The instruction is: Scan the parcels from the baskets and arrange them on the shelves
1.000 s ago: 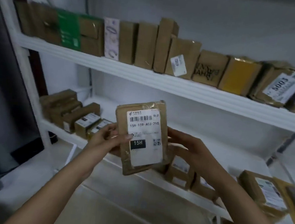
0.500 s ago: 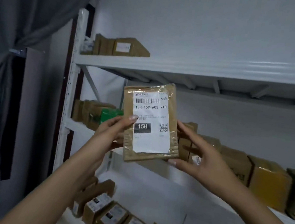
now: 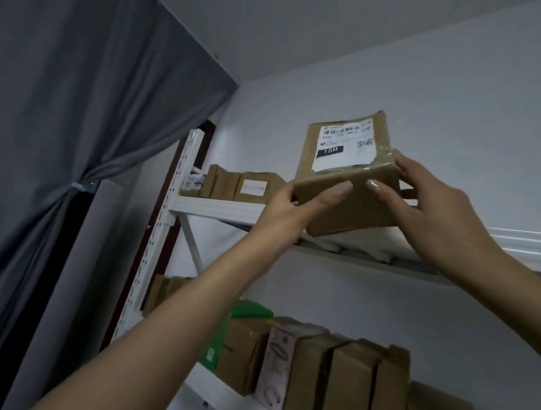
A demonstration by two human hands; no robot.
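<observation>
A brown cardboard parcel (image 3: 345,191) with a white label marked 15H is held up at the front edge of the top shelf (image 3: 216,209), tilted with its label facing up and back. My left hand (image 3: 292,206) grips its lower left corner, thumb across the near face. My right hand (image 3: 426,199) holds its right side, fingers curled round the edge. Several brown parcels (image 3: 241,186) stand at the left end of the top shelf.
A row of upright brown boxes (image 3: 329,373) and a green parcel (image 3: 235,326) fills the shelf below. The white perforated upright (image 3: 165,228) stands at left beside a tied grey curtain (image 3: 73,122). The white wall and ceiling lie behind.
Both hands have lifted the parcel from chest height up to the top shelf and tilted it back. My view has swung upward with it.
</observation>
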